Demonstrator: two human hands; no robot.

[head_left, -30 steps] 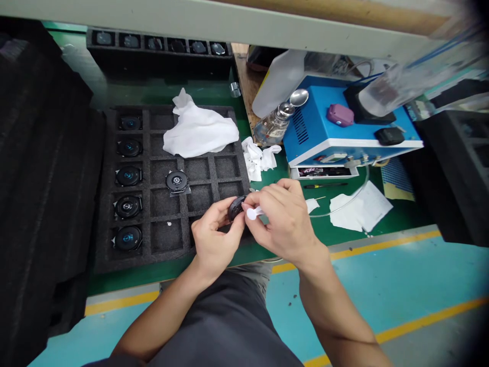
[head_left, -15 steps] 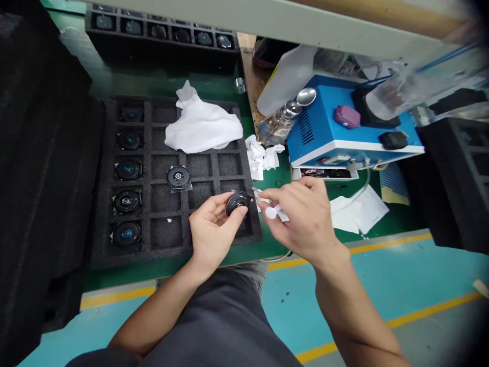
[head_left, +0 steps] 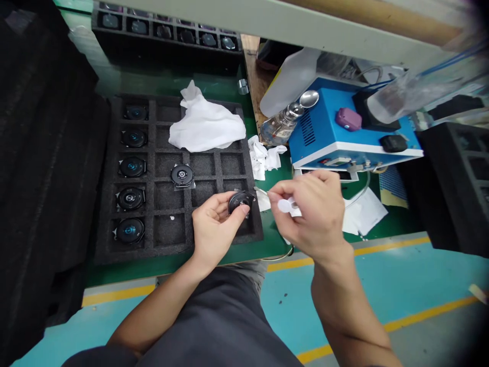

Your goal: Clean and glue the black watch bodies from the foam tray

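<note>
My left hand [head_left: 216, 227] is closed round a black round watch body [head_left: 240, 203], thumb on its face, above the lower right of a black foam tray [head_left: 168, 250]. To its right, my right hand [head_left: 307, 211] pinches a slim tool [head_left: 261, 191], whose narrow tip points at the watch's edge; I cannot tell whether they touch. A white round piece [head_left: 283, 205] shows among the right hand's fingers; whether it belongs to the tool is unclear. Another watch body [head_left: 182, 175] lies in the tray on clear film. Several more fill the left column, including one watch [head_left: 130, 230] at the bottom.
A white cloth [head_left: 208, 125] covers the tray's upper right. Crumpled tissues [head_left: 263, 155], a metal-topped bottle [head_left: 280, 122] and a blue machine [head_left: 324, 122] stand to the right. Behind is another foam tray [head_left: 164, 51] of watches. Dark foam stacks [head_left: 49, 168] line the left.
My right hand has moved slightly right, away from the watch, and turned a little. My left hand still holds the watch body. The whole view has shifted slightly.
</note>
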